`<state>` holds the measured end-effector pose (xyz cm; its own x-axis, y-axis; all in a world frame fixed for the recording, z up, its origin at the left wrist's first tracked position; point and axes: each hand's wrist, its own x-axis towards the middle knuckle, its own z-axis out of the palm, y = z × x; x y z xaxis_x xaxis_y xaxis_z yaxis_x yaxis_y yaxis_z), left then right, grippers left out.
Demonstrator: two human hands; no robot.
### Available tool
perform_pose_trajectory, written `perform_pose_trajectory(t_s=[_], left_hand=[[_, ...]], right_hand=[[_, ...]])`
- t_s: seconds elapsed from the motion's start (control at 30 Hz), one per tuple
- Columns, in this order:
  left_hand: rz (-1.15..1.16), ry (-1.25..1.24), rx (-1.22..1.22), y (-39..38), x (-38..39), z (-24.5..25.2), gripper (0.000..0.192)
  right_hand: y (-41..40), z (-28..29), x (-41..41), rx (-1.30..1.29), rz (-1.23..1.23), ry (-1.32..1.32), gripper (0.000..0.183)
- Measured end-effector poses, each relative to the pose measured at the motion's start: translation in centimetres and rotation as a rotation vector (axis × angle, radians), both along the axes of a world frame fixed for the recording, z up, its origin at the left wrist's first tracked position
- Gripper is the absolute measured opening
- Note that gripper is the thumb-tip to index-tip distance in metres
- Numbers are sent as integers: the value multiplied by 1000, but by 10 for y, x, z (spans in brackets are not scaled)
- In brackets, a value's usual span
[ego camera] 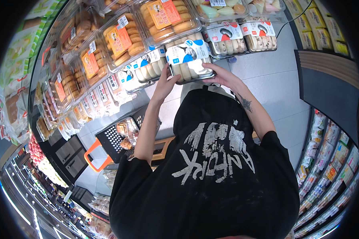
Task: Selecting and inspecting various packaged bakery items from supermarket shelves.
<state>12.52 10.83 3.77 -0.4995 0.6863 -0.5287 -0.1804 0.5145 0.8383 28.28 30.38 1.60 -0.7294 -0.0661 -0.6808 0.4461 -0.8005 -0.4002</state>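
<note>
A clear plastic box of pale round pastries (189, 69), with a white and blue paper band, stands out at the front of the display in front of my body. My left hand (166, 82) grips its left side, with the thumb on the near left corner. At its right side my right hand (220, 74) holds the near right corner, thumb on top and fingers by the lower edge. Just left lies a similar blue-banded box (149, 70). To the right is a red-banded box of pastries (224, 38).
Stacked clear boxes of golden cakes (119, 38) rise behind and left. Bagged breads (100, 97) line the lower left of the display. A black shopping basket (107, 139) with an orange handle (92, 162) holds packaged food near my left arm. Shelves of packets (326, 152) stand right.
</note>
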Motion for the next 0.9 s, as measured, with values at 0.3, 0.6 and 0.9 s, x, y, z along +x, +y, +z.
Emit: perform_pose_trajectory(t_s=[0.3,0.6,0.9], left_hand=[[-60,31,-111,9,2,10,69],[-244,-213,13,22,52,-21,46],[342,-338,-440,-36,52,-157,26]], right_hand=[[-10,-23,-36,-31,-252,-103,60],[-26,-43,-19,258,-374,-75,53],[-63,-194,164,1048,106,-612,37]])
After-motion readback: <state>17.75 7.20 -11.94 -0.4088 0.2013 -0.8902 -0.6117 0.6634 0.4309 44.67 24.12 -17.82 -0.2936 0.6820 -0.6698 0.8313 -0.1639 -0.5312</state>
